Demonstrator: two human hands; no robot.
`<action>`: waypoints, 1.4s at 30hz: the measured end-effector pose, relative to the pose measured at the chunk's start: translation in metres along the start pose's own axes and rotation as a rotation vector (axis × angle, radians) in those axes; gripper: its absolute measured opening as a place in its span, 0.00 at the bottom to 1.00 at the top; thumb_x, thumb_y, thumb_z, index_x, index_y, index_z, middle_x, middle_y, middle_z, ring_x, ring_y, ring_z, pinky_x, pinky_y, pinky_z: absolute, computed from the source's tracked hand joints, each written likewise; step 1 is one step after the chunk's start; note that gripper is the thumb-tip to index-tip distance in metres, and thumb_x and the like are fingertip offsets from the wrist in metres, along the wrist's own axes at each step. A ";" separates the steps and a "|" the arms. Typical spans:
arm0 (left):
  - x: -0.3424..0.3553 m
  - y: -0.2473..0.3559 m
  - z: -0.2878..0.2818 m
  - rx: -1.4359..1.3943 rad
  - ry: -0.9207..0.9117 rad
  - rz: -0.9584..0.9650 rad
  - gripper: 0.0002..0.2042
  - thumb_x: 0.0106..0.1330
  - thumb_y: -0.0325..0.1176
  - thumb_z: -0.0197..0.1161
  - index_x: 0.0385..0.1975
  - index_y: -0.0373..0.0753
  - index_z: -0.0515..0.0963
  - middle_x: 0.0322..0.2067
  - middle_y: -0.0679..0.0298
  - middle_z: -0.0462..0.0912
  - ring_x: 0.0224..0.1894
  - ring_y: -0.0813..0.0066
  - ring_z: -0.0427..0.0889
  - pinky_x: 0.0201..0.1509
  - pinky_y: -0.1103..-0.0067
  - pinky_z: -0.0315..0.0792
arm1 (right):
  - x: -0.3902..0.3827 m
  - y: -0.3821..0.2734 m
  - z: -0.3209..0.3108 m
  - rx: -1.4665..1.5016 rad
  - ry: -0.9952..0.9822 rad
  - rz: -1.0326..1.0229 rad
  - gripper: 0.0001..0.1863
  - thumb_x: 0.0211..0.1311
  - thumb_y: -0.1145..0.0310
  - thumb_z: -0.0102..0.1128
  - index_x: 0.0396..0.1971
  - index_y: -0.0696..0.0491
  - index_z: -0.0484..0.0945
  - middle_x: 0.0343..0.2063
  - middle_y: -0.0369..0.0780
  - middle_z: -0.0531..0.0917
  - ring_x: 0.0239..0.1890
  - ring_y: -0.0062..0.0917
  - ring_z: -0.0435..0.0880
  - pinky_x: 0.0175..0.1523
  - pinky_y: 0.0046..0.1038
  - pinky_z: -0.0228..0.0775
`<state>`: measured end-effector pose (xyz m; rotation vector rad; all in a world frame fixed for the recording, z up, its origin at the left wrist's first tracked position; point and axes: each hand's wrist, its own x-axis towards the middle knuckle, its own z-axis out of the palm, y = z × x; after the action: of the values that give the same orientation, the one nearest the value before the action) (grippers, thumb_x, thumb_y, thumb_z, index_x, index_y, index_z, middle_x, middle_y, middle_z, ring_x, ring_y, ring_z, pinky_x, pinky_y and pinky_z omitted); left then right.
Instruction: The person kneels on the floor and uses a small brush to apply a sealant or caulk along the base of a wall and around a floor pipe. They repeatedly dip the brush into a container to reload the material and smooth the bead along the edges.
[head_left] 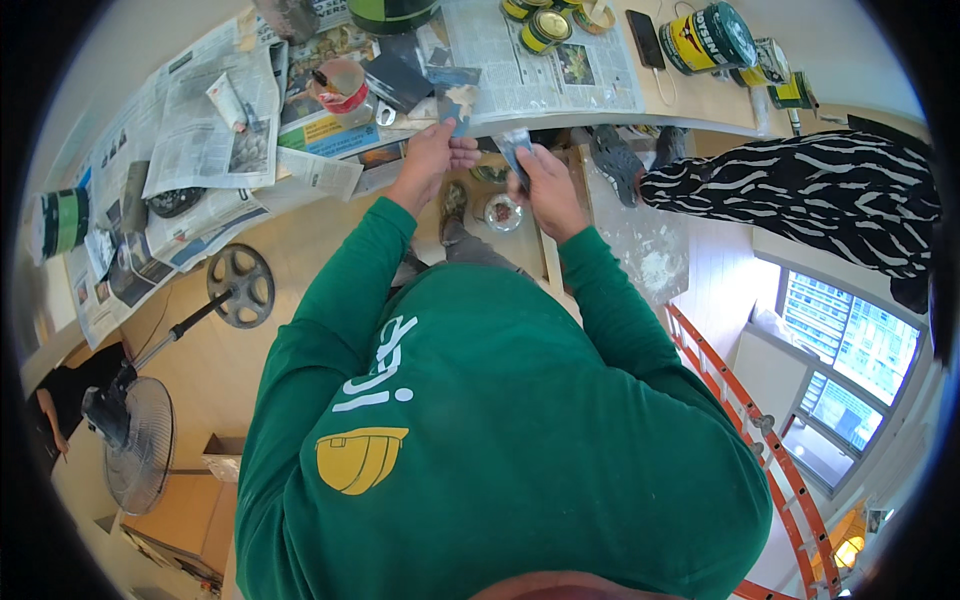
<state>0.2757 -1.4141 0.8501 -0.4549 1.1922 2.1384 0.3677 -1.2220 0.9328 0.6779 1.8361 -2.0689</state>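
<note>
My left hand [432, 165] is closed on a putty knife [458, 102], whose broad blade carries a patch of beige paste and points away from me over the table edge. To its right, my right hand [550, 188] grips a second scraper [517, 150] with a blue handle. Its pale blade end tilts up toward the table, apart from the first knife. Just beyond my left hand lies a dark flat sheet [398, 82], with a red-rimmed tub [341, 86] beside it.
Newspaper [540, 85] covers much of the table, where small yellow-green cans [545, 32], a phone [645, 40] and paint cans [708, 40] stand. A person in patterned trousers [790, 190] is at right. An orange ladder [745, 420] and standing fan [138, 445] flank me.
</note>
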 end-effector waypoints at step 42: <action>0.019 0.005 0.029 0.041 0.078 -0.226 0.19 0.87 0.42 0.45 0.42 0.37 0.81 0.33 0.61 0.89 0.32 0.72 0.89 0.36 0.76 0.82 | 0.145 -0.033 0.038 -0.084 0.036 0.559 0.13 0.77 0.68 0.49 0.30 0.54 0.77 0.17 0.39 0.75 0.14 0.23 0.68 0.19 0.33 0.56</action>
<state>0.2588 -1.3841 0.8573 -0.6282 1.1660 1.9158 0.2227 -1.2421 0.8874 1.0658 1.5107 -1.6137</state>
